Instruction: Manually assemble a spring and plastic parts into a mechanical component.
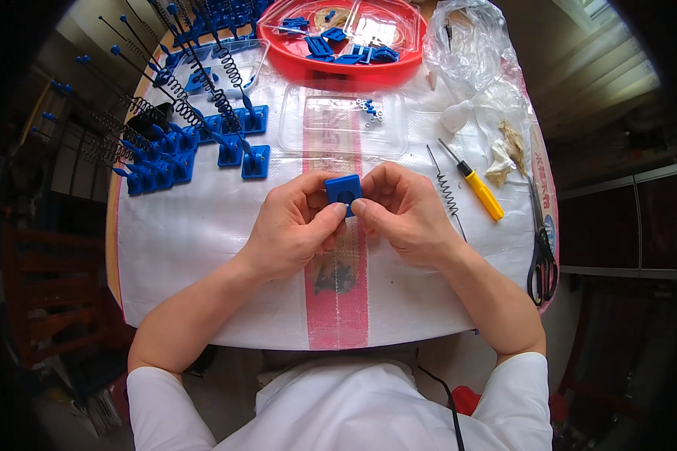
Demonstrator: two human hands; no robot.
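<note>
Bare left hand (pixel 287 225) and bare right hand (pixel 411 216) are both pinching a small blue rectangular plastic block (pixel 343 188), sitting between them near frame centre; neither is lying nearer. Its slightly longer axis is apparently running up-down.

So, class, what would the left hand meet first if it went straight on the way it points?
The left hand would first meet the blue block at its fingertips; just beyond, probably the right hand, though depth is unclear.

Window (pixel 597 9) glowing bright beyond the far right corner of the table (pixel 111 252), pale curtain (pixel 613 64) alongside; dark red cabinet (pixel 600 234) off the right edge, wooden chair (pixel 53 297) off the left!
</note>
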